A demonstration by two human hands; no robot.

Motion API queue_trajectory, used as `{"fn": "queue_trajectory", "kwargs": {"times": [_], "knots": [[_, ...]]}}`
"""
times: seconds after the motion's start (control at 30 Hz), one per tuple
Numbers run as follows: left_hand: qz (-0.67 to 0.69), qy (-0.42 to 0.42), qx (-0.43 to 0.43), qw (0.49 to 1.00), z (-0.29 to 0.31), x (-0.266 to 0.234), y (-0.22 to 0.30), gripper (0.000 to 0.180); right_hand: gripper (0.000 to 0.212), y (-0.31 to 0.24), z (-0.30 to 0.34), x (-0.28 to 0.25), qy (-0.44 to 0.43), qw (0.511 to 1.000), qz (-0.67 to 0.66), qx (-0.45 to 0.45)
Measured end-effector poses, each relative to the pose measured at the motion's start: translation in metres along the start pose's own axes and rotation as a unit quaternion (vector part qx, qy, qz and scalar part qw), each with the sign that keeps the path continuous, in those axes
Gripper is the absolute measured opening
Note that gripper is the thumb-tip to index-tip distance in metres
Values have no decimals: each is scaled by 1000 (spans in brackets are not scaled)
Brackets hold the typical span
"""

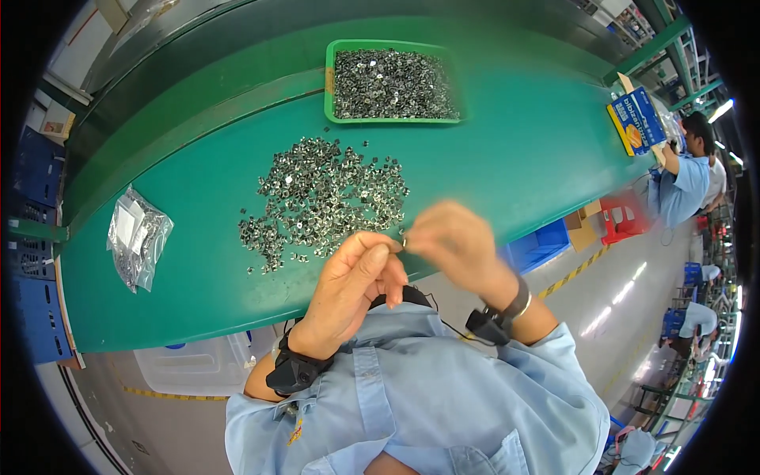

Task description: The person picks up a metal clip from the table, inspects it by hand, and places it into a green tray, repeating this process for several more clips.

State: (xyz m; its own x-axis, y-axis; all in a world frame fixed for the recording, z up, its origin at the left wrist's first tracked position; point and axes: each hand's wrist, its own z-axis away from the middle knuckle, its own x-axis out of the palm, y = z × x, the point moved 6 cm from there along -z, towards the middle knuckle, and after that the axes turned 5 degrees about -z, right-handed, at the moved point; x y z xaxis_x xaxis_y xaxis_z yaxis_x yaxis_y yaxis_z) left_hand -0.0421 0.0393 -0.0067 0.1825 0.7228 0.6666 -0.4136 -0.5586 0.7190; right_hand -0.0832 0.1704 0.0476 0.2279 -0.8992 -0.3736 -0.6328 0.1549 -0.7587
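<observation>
My right hand (457, 241), smeared by motion, pinches a small shiny metal piece (404, 241) between thumb and fingertips. Close against it on the left, my left hand (355, 277) has its thumb and forefinger drawn together and its other fingers curled. Whatever lies between those left fingers is too small or hidden to name. Both hands are above the near edge of the green table, just in front of a loose pile of small metal pieces (324, 194). The pieces look dark and silvery.
A green tray (396, 121) full of similar pieces stands behind the pile. At the left lies a clear plastic bag (138, 239) with dark contents. A blue and yellow box (636, 121) sits at the table's right end, near another person (682, 184). Below the edge is a blue bin (541, 245).
</observation>
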Motion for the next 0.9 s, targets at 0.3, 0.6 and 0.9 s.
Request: {"fn": "queue_trajectory", "kwargs": {"times": [0.3,0.6,0.9], "knots": [[-4,-12,-2,1000,-3,-11,2,15,9,84,-102,-55,77,987,44,136],[11,-44,-23,999,-5,-15,2,15,13,78,-51,-16,-120,966,222,55],[20,-46,-22,998,-6,-15,2,15,15,74,-49,-8,-103,963,241,65]]}}
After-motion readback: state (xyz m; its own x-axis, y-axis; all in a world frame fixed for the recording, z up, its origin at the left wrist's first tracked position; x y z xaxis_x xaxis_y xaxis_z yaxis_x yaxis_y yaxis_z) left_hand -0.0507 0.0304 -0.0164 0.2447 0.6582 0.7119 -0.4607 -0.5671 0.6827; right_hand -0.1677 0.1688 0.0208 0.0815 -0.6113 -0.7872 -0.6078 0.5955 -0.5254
